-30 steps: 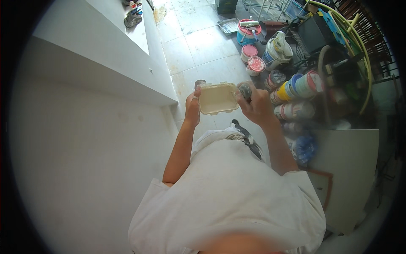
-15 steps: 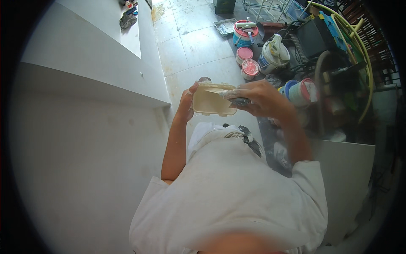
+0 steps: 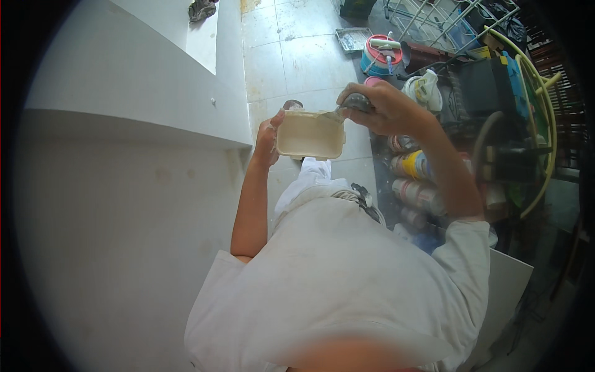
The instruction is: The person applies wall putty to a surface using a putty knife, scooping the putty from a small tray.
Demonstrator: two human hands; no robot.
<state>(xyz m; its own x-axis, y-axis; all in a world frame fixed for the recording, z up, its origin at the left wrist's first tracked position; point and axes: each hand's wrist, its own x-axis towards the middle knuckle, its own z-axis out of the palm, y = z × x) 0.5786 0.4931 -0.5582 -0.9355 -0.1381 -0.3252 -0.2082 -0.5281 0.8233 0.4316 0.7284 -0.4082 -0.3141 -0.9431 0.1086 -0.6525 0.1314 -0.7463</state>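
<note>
My left hand (image 3: 266,141) is closed round the left end of a cream rectangular plastic tub (image 3: 310,147), its thumb over the rim. Pale smears mark the tub's inside and my left fingers. In my closed right hand (image 3: 389,110) is a putty knife (image 3: 357,103), gripped by its dark, smudged handle. Its blade slants down to the tub's far right corner, at or just above the rim; whether it touches is unclear. Beyond the tub's far left corner shows a dark rounded thing (image 3: 292,104) that I cannot make out.
A white wall (image 3: 124,217) runs along my left, with a ledge above it. To the right stand a blue bucket with a red rim (image 3: 374,65), a white bucket (image 3: 424,90), several cans (image 3: 412,166), a black case (image 3: 486,87) and a yellow hose (image 3: 538,74). A paint tray (image 3: 354,39) lies on the tiles.
My right hand has raised the putty knife from over the tub toward its far right corner, tilting the handle upward. The tub has shifted slightly left and away; my whole view has moved too.
</note>
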